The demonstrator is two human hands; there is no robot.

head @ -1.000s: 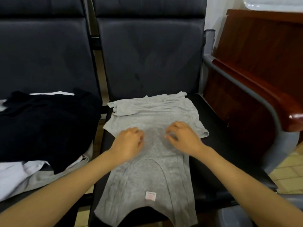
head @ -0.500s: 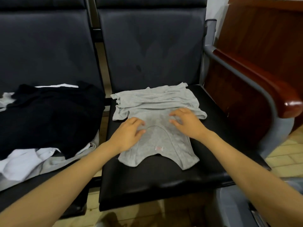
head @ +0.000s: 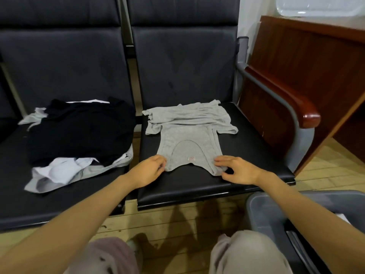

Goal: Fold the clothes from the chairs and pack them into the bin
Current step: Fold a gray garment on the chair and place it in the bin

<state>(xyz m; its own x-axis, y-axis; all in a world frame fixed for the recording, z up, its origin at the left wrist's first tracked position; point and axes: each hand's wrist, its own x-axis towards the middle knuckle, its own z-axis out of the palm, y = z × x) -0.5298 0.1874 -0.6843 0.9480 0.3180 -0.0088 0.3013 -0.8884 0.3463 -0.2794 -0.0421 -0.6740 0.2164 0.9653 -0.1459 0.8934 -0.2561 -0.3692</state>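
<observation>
**Grey T-shirt (head: 189, 135) half folded on the right-hand chair seat (head: 256, 155), both hands at its near corners.**

The shirt lay flat with its long axis running from the seat's front edge toward the backrest, collar and label nearest the person, looser folds bunched at the far end. The left hand (head: 150, 171) had curled fingers at the near left corner, though whether that grip held cloth could not be told. The right hand (head: 237, 171) was released, its fingers resting flat on the near right corner. If one corner were lifted ahead of the other, the fold would likely skew, and the bunched far layers could slip apart. A dark and white clothes pile (head: 79, 135) waited on the left chair, and the grey bin (head: 262, 210) stood by the right knee.
</observation>
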